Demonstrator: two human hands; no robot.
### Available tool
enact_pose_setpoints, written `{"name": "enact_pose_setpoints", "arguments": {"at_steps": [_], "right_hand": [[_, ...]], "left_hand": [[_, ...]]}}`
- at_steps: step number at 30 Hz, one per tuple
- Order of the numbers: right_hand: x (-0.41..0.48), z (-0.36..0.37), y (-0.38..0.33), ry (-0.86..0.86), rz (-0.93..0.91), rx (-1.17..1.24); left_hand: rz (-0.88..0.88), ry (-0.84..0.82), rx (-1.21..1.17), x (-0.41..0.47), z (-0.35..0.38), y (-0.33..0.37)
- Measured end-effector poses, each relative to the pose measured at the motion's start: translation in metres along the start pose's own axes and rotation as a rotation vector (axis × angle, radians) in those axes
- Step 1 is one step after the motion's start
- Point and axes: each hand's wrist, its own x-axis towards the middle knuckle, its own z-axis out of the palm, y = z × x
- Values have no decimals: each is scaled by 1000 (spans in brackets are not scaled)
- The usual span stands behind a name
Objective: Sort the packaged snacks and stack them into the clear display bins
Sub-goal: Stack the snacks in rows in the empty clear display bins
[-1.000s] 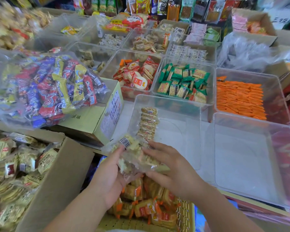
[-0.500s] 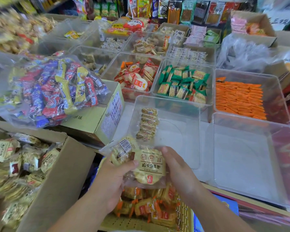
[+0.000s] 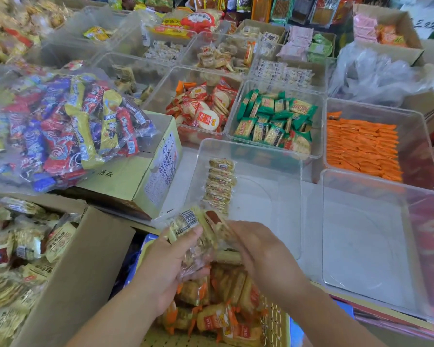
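Open cardboard box (image 3: 85,259) of pale snack packs at far left, its wall just beside the left hand (image 3: 166,269). Left hand curls round a bundle of cracker packs (image 3: 186,222), thumb on the barcode one. Right hand (image 3: 266,256) grips the same bundle from the right, fingers bent. Bundle is at the near rim of the clear bin (image 3: 266,209). Row of packs (image 3: 219,184) lines the bin's left wall, bare floor to its right. Second clear bin (image 3: 361,246) just beside, further right.

One head-worn view — looking forward and down, close over both hands (image 3: 211,256), with clear bins (image 3: 248,186) just ahead and stocked bins farther back.
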Motion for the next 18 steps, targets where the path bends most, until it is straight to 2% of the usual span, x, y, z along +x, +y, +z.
{"name": "enact_pose_setpoints", "arguments": {"at_steps": [3, 6, 8, 13, 18], "right_hand": [[12, -6, 21, 51, 200, 61], [29, -17, 46, 117, 278, 29], [40, -22, 65, 87, 338, -38], [62, -1, 96, -263, 429, -342], [70, 44, 91, -565, 477, -319]], "left_hand": [[4, 31, -20, 9, -7, 0], [-8, 90, -69, 14, -19, -2], [4, 109, -110, 16, -27, -3], [26, 120, -185, 15, -42, -6], [17, 125, -195, 10, -46, -9]]}}
